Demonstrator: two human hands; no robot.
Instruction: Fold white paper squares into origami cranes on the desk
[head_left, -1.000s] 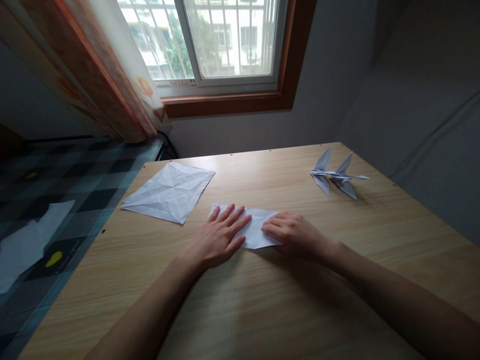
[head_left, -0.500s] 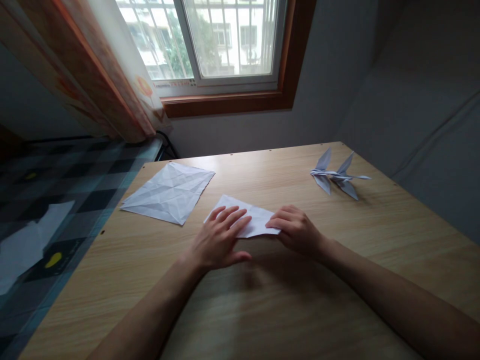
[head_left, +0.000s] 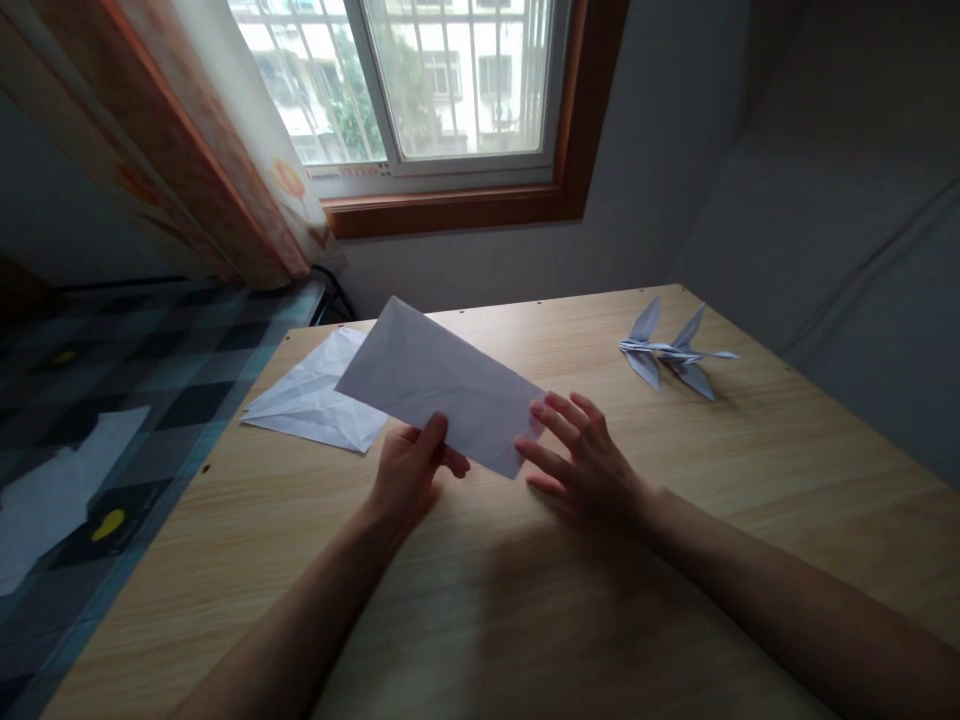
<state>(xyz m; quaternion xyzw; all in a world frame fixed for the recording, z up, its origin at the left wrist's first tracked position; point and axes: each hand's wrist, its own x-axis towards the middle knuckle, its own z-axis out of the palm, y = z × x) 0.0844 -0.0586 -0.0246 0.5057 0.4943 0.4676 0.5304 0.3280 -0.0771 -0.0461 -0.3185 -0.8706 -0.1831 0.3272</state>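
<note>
A sheet of white paper point(head_left: 442, 375), folded to a rectangle, is held tilted up above the table. My left hand point(head_left: 409, 470) grips its near edge, with the thumb on the face towards me and the other fingers behind. My right hand point(head_left: 581, 450) is at the paper's right end, its fingers spread and the fingertips at the short edge without closing round it. Behind the held paper, to the left, a creased white sheet point(head_left: 300, 405) lies flat, partly covered from view.
A folded paper figure with pointed wings point(head_left: 675, 350) stands at the back right of the wooden table point(head_left: 465, 620). On the left, a bed with a checked cover point(head_left: 187, 320) carries torn white paper point(head_left: 52, 500). A curtain point(head_left: 187, 140) hangs beside the window point(head_left: 457, 80).
The folded paper has come up off the table and tilted towards me. My left hand went from lying flat on it to pinching its near edge; my right hand's fingers have spread.
</note>
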